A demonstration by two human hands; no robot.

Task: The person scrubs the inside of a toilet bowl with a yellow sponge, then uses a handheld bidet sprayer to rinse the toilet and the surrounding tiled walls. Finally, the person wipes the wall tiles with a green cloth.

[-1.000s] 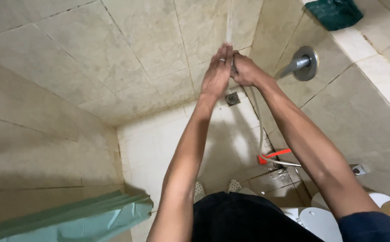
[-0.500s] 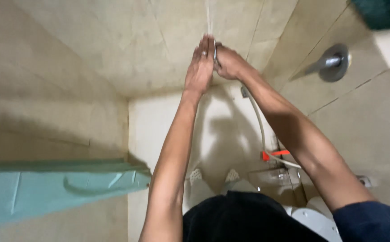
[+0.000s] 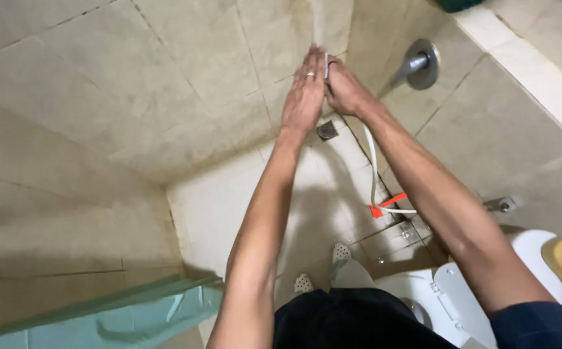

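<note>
My right hand (image 3: 349,90) is closed around a small spray head (image 3: 326,64) held up toward the tiled wall. A thin jet of water (image 3: 318,19) leaves it and hits the beige tiles (image 3: 184,58). My left hand (image 3: 303,90), with a ring on one finger, lies flat against the spray head and the right hand, fingers straight and together. A white hose (image 3: 373,161) runs down from the right hand to a red-handled valve (image 3: 384,207) low on the wall.
A metal wall fitting (image 3: 420,64) sticks out right of my hands. A floor drain (image 3: 327,130) sits below them. A white toilet (image 3: 462,297) stands lower right, a teal plastic tub (image 3: 132,317) lower left. White sandals (image 3: 340,252) are on my feet.
Both hands stay together on the spray head and the water keeps running. The view has shifted, so the teal tub sits lower in frame.
</note>
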